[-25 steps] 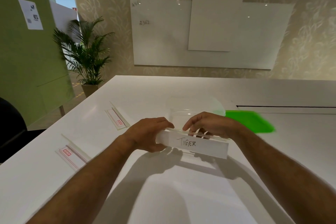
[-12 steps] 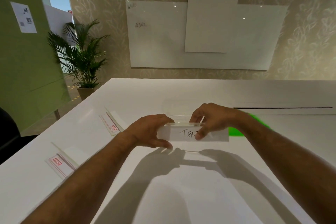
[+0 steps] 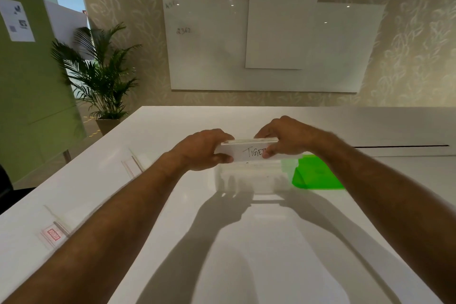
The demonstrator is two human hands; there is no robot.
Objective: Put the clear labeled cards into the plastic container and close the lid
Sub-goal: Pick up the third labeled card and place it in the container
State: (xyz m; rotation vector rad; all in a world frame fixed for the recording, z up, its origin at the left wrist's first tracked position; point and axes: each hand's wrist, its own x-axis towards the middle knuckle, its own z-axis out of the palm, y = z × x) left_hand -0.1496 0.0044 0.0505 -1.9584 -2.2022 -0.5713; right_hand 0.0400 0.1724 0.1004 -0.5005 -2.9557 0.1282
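At centre frame, just above the middle of the white table (image 3: 246, 242), I hold a stack of clear labeled cards (image 3: 249, 152) with both hands, directly over the plastic container (image 3: 249, 177). My left hand (image 3: 201, 149) grips the stack's left end, fingers curled over the top edge and thumb under the lower edge; my right hand (image 3: 283, 137) pinches the right part, thumb pressed on the front face and covering the end of the handwritten word that begins "TIGE". I judge the cards to be rigid, light, flat plates with smooth faces that could slide against one another, so holding them at both ends, with pressure across the thickness, looks the safest way to keep the stack square. The container is clear, open-topped, and stands on the table below the stack; faint shapes show through its wall, but I cannot tell whether cards already lie inside. Its green lid (image 3: 317, 174) rests on the table touching or just beside the container's right side, not fitted. At lower left, a clear card with a red label (image 3: 53, 234) lies flat on the table, and another clear card (image 3: 134, 165) lies at mid-left; both are outside the container, so I judge the loading unfinished.
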